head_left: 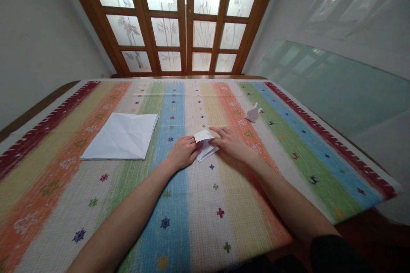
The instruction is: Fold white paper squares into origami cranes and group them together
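Observation:
A small folded piece of white paper (205,145) lies on the striped tablecloth (205,204) near the table's middle. My left hand (182,152) rests on its left edge with fingers curled, pinching the paper. My right hand (228,140) presses on its right side, fingers together and bent over the top fold. Both forearms reach in from the near edge.
A stack of creased white square sheets (121,135) lies to the left of my hands. A small finished folded paper figure (253,113) stands to the far right. Wooden-framed frosted glass doors (185,17) stand behind the table. The table's right edge (352,149) runs diagonally.

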Demonstrator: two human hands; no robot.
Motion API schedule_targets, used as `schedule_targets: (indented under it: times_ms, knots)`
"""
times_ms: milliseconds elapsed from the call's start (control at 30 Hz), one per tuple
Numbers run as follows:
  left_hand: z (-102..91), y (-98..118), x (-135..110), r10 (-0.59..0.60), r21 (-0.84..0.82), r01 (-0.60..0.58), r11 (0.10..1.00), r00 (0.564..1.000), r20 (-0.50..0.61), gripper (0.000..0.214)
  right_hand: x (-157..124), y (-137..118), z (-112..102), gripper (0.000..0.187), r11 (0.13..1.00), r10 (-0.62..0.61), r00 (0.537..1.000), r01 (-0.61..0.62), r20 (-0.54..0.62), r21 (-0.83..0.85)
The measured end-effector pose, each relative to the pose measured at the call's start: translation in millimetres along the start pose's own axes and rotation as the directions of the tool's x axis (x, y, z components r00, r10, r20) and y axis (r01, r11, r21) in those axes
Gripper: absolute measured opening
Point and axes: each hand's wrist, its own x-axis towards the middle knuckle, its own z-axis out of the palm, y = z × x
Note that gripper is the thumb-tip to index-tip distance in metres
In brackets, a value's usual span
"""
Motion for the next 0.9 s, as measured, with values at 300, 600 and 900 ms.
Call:
schedule_targets:
  times_ms: [300,600,900]
  knots:
    - [-1.9,3,0,-0.027,-0.001,0.027,1.0,0.999,0.018,0.025,19,-18,-1,0.016,0.988,0.058,0.998,-0.058,-0.007,-0.142]
    - [-5.4,8,0,-0.013,0.04,0.012,0.999,1.0,0.022,0.028,23,-29,14,0.02,0.997,0.074,0.992,-0.071,-0.102,0.032]
    - [-5.1,7,-2,-0.043,0.035,0.044,0.998,0.999,-0.006,0.031,-4,-7,27,0.033,0.899,0.213,0.867,0.006,-0.45,0.438]
